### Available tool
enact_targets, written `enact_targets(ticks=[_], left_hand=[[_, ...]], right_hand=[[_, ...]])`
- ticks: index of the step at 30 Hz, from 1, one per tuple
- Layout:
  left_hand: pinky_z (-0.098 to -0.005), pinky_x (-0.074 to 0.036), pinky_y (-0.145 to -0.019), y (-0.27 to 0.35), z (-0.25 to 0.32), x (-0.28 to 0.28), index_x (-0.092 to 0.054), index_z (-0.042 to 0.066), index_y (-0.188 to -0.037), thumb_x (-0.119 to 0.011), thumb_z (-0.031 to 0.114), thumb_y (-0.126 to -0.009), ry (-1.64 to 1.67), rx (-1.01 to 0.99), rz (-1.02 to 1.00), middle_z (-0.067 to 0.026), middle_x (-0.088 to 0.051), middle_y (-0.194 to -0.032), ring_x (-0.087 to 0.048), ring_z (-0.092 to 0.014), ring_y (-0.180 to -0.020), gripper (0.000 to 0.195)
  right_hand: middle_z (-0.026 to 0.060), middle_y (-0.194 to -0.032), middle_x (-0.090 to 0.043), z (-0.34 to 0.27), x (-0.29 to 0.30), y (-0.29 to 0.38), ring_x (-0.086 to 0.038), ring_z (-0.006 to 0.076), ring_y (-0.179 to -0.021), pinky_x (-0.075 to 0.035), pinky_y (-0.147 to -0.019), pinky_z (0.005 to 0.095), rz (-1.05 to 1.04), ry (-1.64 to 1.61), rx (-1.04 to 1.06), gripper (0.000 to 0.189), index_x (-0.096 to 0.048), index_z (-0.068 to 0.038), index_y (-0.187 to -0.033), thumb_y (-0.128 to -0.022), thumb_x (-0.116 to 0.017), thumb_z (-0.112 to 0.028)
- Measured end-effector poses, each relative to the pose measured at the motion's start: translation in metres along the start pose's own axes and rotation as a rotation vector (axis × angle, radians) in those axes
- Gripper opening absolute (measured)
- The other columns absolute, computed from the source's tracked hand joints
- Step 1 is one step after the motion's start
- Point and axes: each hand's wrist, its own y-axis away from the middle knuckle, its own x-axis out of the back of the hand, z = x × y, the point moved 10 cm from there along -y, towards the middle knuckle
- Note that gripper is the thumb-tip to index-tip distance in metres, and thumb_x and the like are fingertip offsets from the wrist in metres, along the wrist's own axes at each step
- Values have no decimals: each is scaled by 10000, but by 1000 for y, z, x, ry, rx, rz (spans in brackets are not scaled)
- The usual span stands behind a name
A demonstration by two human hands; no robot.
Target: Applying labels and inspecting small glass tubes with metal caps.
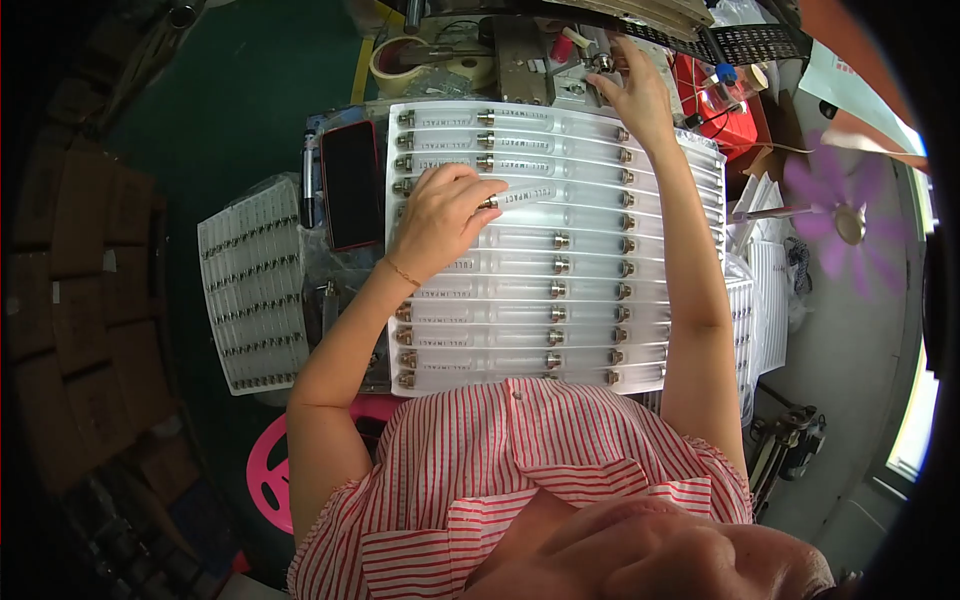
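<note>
Before me lies a white tray (525,224) with rows of clear glass or plastic tubes with metal end fittings, many bearing printed writing. My left hand (448,210) is over its left-middle part, thumb and fingers closed on the metal end of a printed tube (529,196). That tube is slightly tilted across its row, its far end pointing right. Past the tray's top edge, my right hand (637,86) reaches to a small metal fixture (574,90). Its fingers are spread around a metal fitting (602,63); whether they grip it is unclear. A red cap-like piece (561,49) is close by.
Left of the tray lie a phone (351,185), a marker pen (308,180) and another tray of tubes (255,292). Tape rolls (397,71) stand at the back. To the right are a red container (720,112), more white trays (766,300) and a spinning purple fan (847,221).
</note>
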Motion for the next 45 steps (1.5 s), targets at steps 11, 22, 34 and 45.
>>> enact_targets(ticks=[11, 22, 34, 45], left_hand=[[-346, -439, -822, -2, -6, -6, -668, 97, -1018, -716, 132, -730, 19, 55, -38, -45, -656, -866, -578, -221, -930, 294], [-342, -441, -821, -4, -6, -7, -670, 107, -1020, -719, 138, -728, 12, 59, -37, -45, -654, -868, -582, -221, -926, 297], [-345, -444, -823, -1, -3, -5, -670, 106, -1022, -721, 127, -721, 16, 64, -40, -59, -647, -852, -581, -225, -922, 306], [-366, -447, -843, -2, -9, -5, -631, 83, -1038, -706, 106, -731, -45, 56, 6, -70, -590, -973, -568, -253, -946, 317]], right_hand=[[155, -944, -651, 32, -22, 3, -570, 226, -653, -472, -646, 344, -128, -175, -184, 584, -534, -125, -1265, -751, -745, -305], [138, -895, -643, 31, -20, 4, -548, 215, -628, -464, -634, 337, -105, -159, -183, 569, -545, -119, -1258, -754, -741, -299], [147, -946, -649, 34, -23, 7, -606, 261, -752, -480, -697, 354, -200, -163, -277, 571, -537, -123, -1255, -758, -738, -319], [95, -968, -632, -91, 14, 101, -607, 252, -869, -493, -763, 362, -514, -229, 39, 318, -641, -73, -1051, -759, -711, -178]])
